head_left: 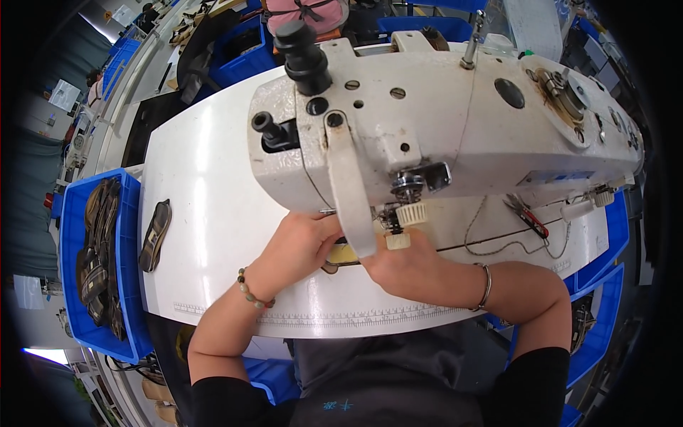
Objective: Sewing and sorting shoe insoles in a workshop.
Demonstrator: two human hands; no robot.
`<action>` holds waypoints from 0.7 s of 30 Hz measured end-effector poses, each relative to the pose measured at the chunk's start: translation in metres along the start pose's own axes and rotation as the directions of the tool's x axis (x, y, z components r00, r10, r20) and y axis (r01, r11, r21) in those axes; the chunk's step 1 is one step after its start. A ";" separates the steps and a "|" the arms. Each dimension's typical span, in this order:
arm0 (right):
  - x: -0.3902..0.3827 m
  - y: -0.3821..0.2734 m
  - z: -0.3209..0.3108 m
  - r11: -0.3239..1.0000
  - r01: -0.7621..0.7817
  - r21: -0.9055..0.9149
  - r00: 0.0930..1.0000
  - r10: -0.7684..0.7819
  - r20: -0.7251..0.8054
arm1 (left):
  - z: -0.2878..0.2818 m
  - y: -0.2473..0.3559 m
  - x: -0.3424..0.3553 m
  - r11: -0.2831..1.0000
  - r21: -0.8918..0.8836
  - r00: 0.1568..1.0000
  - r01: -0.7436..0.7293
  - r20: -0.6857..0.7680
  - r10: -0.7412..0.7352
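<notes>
Since the sewing machine [441, 128] hides fingertips, can't tell if L hand [302, 243] & R hand [409, 267] pinch or just press the yellow shoe pc [344, 254] between them nr tabletop's front edge [327, 329], prob. light, bendy, best held by its rim.

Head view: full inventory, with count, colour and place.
Sewing machine: one, white, upper centre-right
Table: one, white, beneath it
Workpiece: one, yellow and dark, between hands
Shoe-like piece: one, dark, table's left
Filled bin: one, blue, left of table
Other bins: several, blue, beyond and right
Snips: one, red-black, table's right
Cord: one, grey, by the snips
Bow-tied item: one, pink, beyond machine
Co-workers: at least two, pink- and dark-clad, upper left
Left hand: one, bare, workpiece's left; beaded bracelet
Right hand: one, bare, workpiece's right; silver bangle
</notes>
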State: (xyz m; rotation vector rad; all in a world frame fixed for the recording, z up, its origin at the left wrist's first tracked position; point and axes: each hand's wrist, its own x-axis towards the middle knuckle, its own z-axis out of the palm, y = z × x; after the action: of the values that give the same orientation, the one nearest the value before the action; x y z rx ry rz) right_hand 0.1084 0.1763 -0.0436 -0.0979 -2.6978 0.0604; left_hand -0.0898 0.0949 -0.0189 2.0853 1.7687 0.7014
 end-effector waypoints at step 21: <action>0.001 0.009 0.012 0.993 -0.086 0.083 0.996 0.089 -0.029 | 0.001 0.011 0.003 0.925 0.377 0.992 -0.039 -0.100 0.082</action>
State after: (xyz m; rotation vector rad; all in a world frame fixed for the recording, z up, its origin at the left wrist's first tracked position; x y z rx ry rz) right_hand 0.1030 0.1853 -0.0550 -0.1909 -2.6539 0.1943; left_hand -0.0796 0.0955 -0.0138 2.3961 2.0430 0.5393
